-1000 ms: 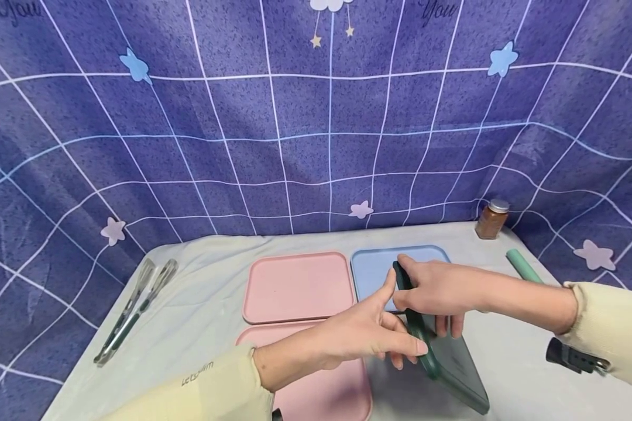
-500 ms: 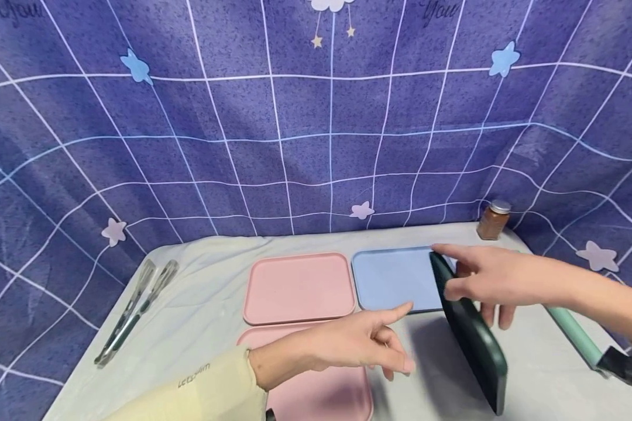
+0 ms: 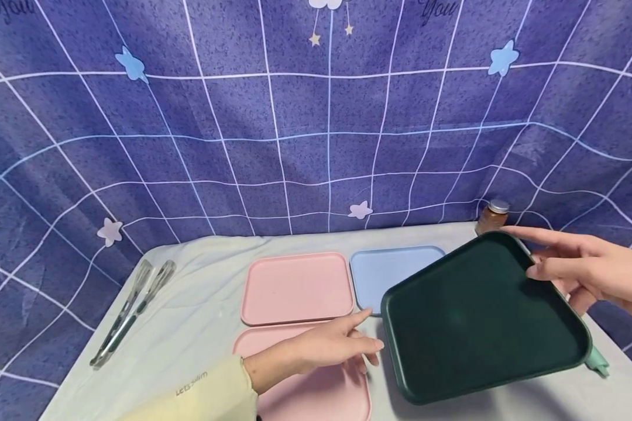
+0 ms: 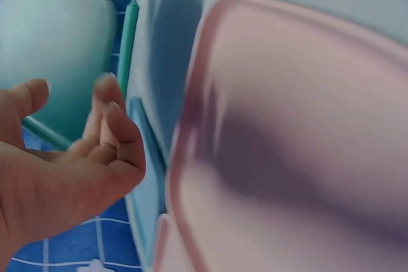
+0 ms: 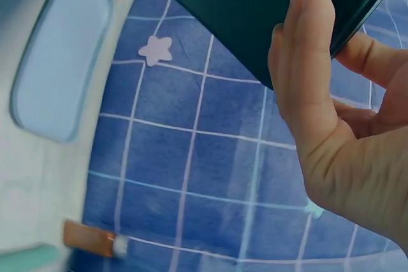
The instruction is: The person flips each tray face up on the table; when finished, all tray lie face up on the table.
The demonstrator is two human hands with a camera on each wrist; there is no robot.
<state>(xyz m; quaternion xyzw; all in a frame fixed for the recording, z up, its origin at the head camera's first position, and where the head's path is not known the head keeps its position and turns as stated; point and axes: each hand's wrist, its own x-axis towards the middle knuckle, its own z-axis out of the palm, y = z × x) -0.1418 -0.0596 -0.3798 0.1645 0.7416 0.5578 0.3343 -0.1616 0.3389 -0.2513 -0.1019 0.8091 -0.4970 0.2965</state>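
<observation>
A dark green tray hangs tilted above the right part of the table, its inner face toward the head camera. My right hand grips its right edge, thumb on the inner face and fingers behind; the right wrist view shows those fingers against the tray's underside. My left hand hovers over the nearer pink tray, fingers loosely bent and nothing in them. In the left wrist view the left hand is apart from the green tray. A blue tray lies partly behind the green one.
Another pink tray lies left of the blue one. Metal tongs rest at the table's left edge. A brown jar with a silver lid stands at the back right. A light green rolled item lies at the right edge, mostly hidden.
My right hand has carried the green tray to the right, away from the left hand, and turned its inner face toward the head camera. The left hand has drawn back slightly to the left.
</observation>
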